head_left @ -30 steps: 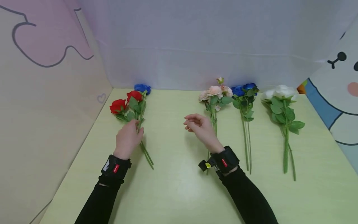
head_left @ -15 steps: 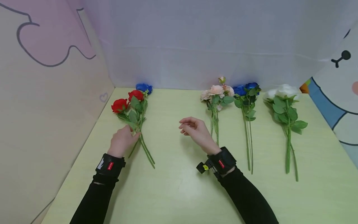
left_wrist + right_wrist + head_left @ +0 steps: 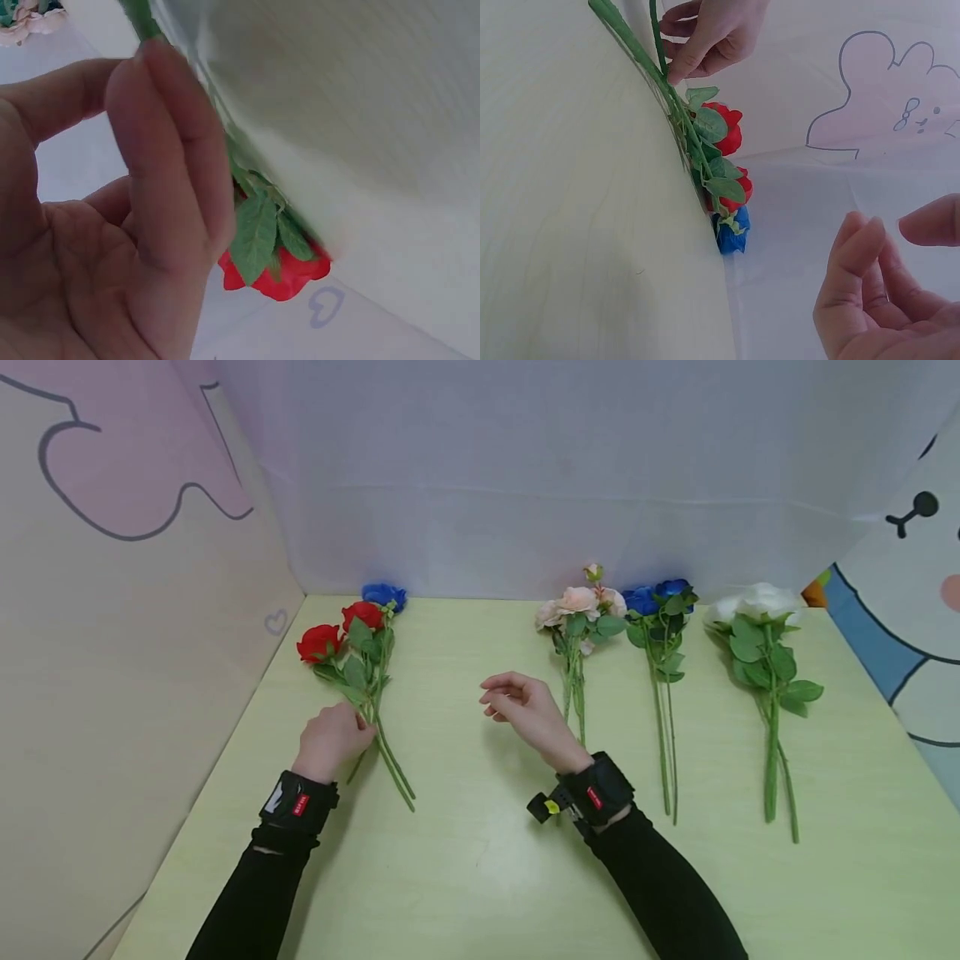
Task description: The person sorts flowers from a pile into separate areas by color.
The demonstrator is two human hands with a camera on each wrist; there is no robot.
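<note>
My left hand (image 3: pixel 330 743) pinches the green stem of a red rose (image 3: pixel 318 643) at the left of the table. In the left wrist view its fingertips meet at a stem (image 3: pixel 139 19), with a red bloom (image 3: pixel 285 279) below. A second red rose (image 3: pixel 363 617) and a blue rose (image 3: pixel 384 596) lie beside it, their stems crossing under its leaves. My right hand (image 3: pixel 528 706) hovers left of the pink flowers (image 3: pixel 579 602), fingers loosely bent and holding nothing; in the right wrist view its thumb and fingertips stand apart.
Two blue roses (image 3: pixel 641 602) lie right of the pink flowers, with white roses (image 3: pixel 767 601) farther right. Their stems point to the near side of the pale table (image 3: pixel 465 868). A white cloth (image 3: pixel 570 468) hangs behind, and a patterned panel (image 3: pixel 150 635) borders the left.
My left hand has slid down the stems toward me, and one stem end now points left, apart from the others. My right hand has shifted slightly left.
</note>
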